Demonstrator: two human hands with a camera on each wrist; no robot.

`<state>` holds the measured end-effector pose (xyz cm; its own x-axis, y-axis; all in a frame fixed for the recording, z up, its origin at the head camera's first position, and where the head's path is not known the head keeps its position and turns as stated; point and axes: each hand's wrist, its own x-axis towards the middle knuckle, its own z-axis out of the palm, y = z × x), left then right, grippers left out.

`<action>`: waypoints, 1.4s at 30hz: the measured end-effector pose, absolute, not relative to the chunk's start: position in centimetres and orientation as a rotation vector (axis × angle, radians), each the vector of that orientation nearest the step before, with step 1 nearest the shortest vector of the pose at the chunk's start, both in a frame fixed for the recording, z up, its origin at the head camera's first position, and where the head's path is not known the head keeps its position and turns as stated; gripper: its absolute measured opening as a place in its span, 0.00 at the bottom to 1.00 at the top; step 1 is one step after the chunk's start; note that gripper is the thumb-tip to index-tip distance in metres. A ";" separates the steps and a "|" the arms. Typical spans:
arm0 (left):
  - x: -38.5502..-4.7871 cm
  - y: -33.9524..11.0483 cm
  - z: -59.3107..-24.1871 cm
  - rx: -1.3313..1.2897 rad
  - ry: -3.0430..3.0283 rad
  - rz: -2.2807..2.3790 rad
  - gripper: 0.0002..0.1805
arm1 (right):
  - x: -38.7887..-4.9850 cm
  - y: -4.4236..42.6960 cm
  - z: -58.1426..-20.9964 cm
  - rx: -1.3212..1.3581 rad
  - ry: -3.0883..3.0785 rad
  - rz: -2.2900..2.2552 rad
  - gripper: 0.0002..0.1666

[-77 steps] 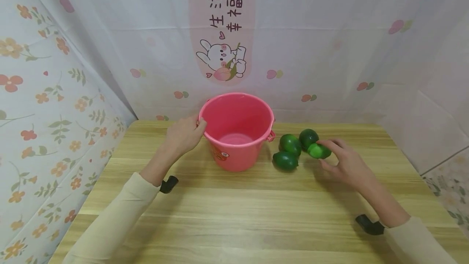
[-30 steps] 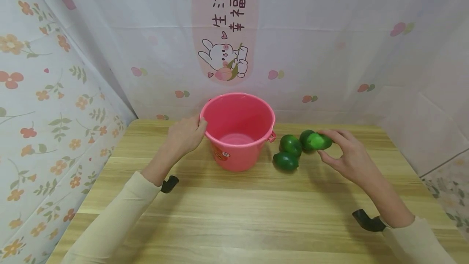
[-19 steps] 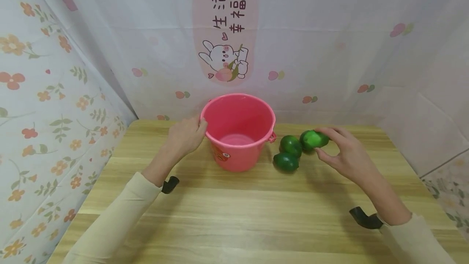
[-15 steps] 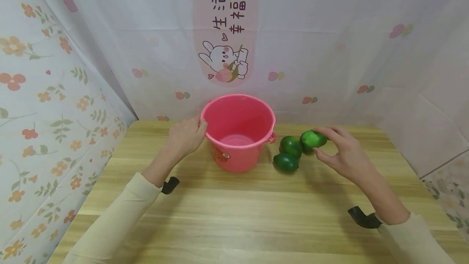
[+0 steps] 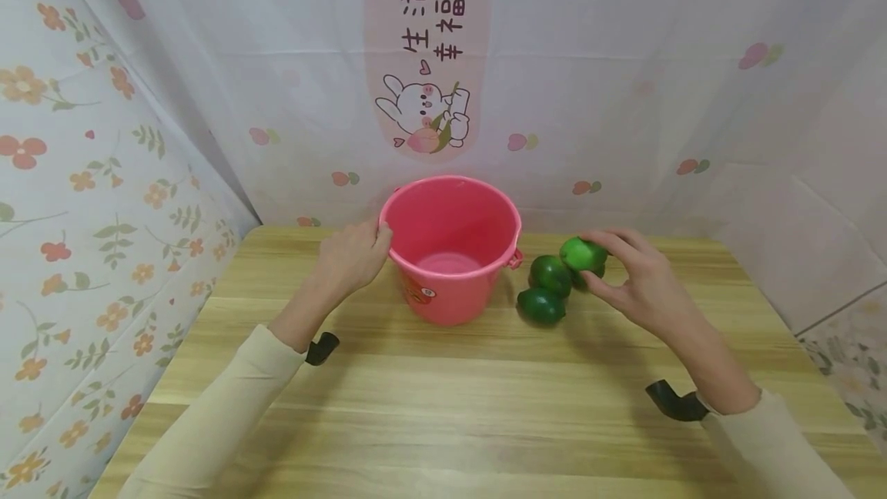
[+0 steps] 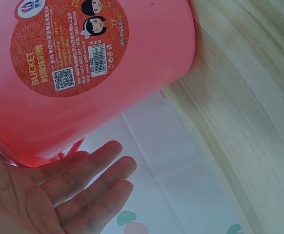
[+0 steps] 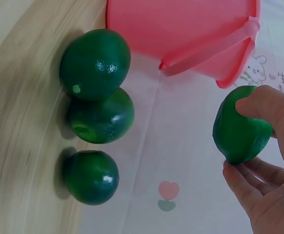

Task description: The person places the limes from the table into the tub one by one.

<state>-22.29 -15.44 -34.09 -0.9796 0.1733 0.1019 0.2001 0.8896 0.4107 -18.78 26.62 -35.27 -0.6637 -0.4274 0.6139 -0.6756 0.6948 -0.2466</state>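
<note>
The left hand (image 5: 352, 256) grips the bucket (image 5: 446, 299) at nine o'clock on its rim, thumb over the edge; the left wrist view shows four fingers extended outside the wall. The right hand (image 5: 640, 276) pinches a lime (image 5: 580, 254) between thumb and fingertips, off the table (image 5: 443, 414) at the bucket's three o'clock. Three more limes (image 5: 543, 306) lie clustered toward four o'clock. Likely faults: the smooth lime could slip if the fingertip pinch loosens; a low path toward nine o'clock could strike the rim or handle (image 7: 205, 56); a hard left-hand pull could tilt the bucket.
</note>
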 end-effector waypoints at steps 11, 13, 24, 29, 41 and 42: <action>-22.4 -15.3 -34.2 -0.294 -3.000 -0.671 0.20 | -19.2 26.0 -35.0 0.868 -2.353 0.650 0.35; -22.4 -15.3 -34.2 -0.290 -2.998 -0.667 0.20 | -19.3 25.9 -34.8 0.884 -2.337 0.652 0.35; -22.5 -15.3 -34.2 -0.284 -2.998 -0.656 0.21 | -20.3 24.8 -33.5 0.910 -2.338 0.659 0.36; -22.5 -15.3 -34.2 -0.280 -3.000 -0.652 0.21 | -20.5 24.2 -33.0 0.902 -2.360 0.659 0.35; -22.5 -15.3 -34.2 -0.286 -3.000 -0.651 0.22 | -20.9 23.3 -32.6 0.936 -2.347 0.667 0.33; -22.5 -15.2 -34.2 -0.284 -2.999 -0.649 0.22 | -20.9 23.2 -32.6 0.939 -2.346 0.669 0.33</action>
<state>-22.46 -15.24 -34.19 -0.9812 0.1665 0.0975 0.1920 0.8944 0.4041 -20.91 23.21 -32.55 -0.6231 -0.4723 0.6234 -0.7301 0.6372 -0.2469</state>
